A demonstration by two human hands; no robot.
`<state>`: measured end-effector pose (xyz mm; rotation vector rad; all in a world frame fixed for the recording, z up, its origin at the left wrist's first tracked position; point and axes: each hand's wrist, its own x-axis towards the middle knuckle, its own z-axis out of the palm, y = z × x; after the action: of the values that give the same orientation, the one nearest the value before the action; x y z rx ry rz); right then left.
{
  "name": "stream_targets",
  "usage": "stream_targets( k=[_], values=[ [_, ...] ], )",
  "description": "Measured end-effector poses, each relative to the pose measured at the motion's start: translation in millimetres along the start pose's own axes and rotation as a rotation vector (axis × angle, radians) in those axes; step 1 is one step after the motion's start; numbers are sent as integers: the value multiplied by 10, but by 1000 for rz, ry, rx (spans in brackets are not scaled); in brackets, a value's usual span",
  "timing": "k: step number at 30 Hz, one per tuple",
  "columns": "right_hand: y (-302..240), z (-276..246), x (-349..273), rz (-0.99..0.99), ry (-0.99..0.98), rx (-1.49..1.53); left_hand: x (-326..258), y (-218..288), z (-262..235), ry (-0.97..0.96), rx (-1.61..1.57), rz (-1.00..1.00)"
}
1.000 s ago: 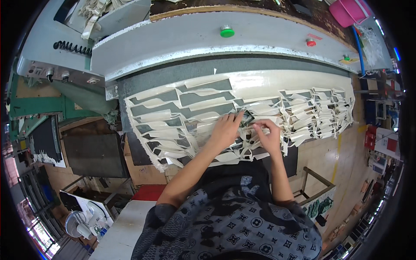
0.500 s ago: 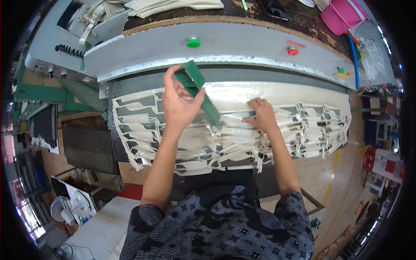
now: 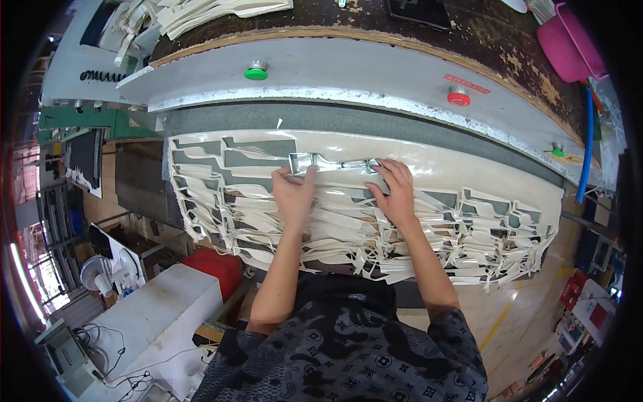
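Note:
A narrow cutting die (image 3: 341,164), a metal outline with a wider left end, lies on a cream sheet (image 3: 429,159) of glossy material. My left hand (image 3: 293,195) grips the die's left end between thumb and fingers. At the other end, my right hand (image 3: 396,192) holds the die with its fingertips and thumb. Around and below my hands the sheet is cut into a web of thin strips with long gaps. The sheet lies on a dark grey bed (image 3: 221,124).
Behind the bed, a grey machine beam (image 3: 355,74) carries a green button (image 3: 256,71) and a red button (image 3: 459,98). On the worn top above are cut cream pieces (image 3: 221,12), a phone (image 3: 418,12) and a pink bucket (image 3: 569,43). A blue hose (image 3: 586,147) hangs at right.
The green-sided die was raised and tilted in my left hand; now it lies flat on the sheet. My right hand has come onto its right end. The view has shifted slightly.

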<state>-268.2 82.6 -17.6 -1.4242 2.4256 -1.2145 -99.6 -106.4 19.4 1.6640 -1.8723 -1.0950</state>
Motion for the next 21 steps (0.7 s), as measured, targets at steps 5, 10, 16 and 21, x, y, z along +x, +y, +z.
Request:
stream_targets(
  k=[5, 10, 16, 21],
  values=[
    [26, 88, -14, 95, 70, 57, 274, -60, -339, -15, 197, 708],
    [-19, 133, -58, 135, 95, 36, 503, -414, -211, -193, 118, 780],
    [-16, 109, -167, 412, 173, 303, 497, -625, -123, -175, -19, 719],
    [86, 136, -216, 206, 97, 116, 584, -758, -131, -124, 38, 843]
  ],
)
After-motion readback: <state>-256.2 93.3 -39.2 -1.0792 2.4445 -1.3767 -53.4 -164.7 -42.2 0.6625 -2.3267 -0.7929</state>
